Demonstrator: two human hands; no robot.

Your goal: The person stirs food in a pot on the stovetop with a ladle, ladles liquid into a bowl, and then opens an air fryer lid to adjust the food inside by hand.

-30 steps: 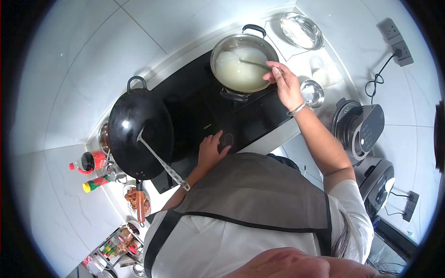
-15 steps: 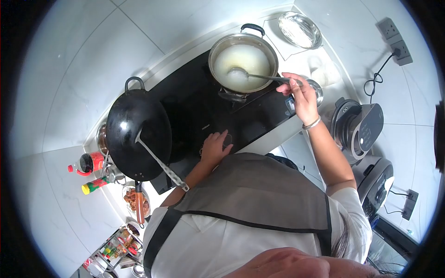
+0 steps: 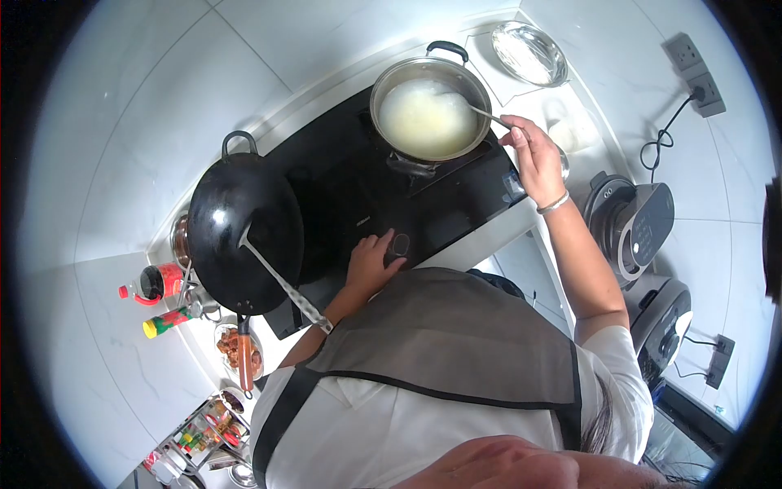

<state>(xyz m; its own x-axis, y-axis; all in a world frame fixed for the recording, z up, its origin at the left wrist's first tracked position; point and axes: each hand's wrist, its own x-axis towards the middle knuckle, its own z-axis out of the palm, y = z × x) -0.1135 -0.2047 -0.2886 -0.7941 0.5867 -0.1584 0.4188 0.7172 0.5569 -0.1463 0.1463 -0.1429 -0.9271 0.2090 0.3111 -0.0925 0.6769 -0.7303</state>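
A steel pot [image 3: 429,110] with black handles holds cloudy, pale liquid at the back of the black cooktop [image 3: 342,191]. My right hand [image 3: 533,159] is closed on the handle of a metal ladle [image 3: 490,116], whose bowl is hidden in the liquid near the pot's right side. My left hand [image 3: 372,262] lies on the cooktop's front part, fingers spread, holding nothing. To its left stands a black wok [image 3: 244,236] with a metal spatula [image 3: 285,285] resting in it.
A shiny steel dish [image 3: 529,54] sits behind the pot on the right. Two cookers [image 3: 623,228] [image 3: 668,330] stand at the right. At the left are a red-labelled bottle [image 3: 161,281], a yellow-capped bottle [image 3: 169,322], and a plate of brown food [image 3: 228,346].
The ladle first moved toward the pot's front, its bowl showing, and is now further back and right, its bowl under the liquid. My right hand moved right. My left hand stays on the cooktop.
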